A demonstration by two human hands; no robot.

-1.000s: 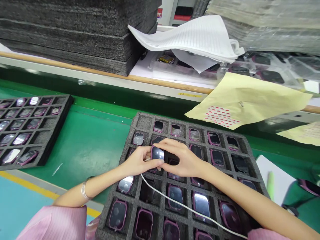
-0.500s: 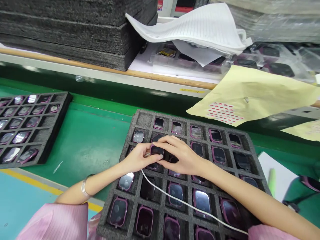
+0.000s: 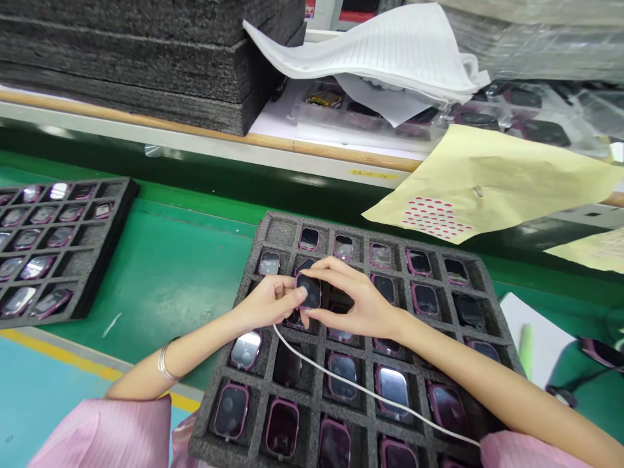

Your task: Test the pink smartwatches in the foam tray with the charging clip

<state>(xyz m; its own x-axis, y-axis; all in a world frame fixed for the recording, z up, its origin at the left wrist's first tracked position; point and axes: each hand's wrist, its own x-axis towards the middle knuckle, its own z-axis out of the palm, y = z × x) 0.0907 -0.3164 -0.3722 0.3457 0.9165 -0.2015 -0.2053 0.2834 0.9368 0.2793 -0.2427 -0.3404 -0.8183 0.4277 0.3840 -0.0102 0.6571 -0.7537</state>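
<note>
Centrally, one tray, dark grey foam, divided into square compartments, on a green tabletop. Contents of the tray: other watches, purple-framed with dark or glossy faces, one apiece in most compartments; far left corner compartment bare. One watch, purple frame, dark face up, held above the left-hand part of the tray, past its middle toward the far side. Left hand: grip closed on that watch, thumb laid on the face, fingers bent at its left edge, partly hidden. Right hand: grip curved round the same watch, thumb low and fingers high at its edges, an open space left within the curve. One cable, white, running from below the left hand across the tray to its near right part. Left of the tray, well apart: a second tray, likewise with watches. Behind the tray: a shelf bearing stacked foam and white paper; yellow paper, red-marked, hanging over its edge. Right of the tray: a white sheet with a green pen.
</note>
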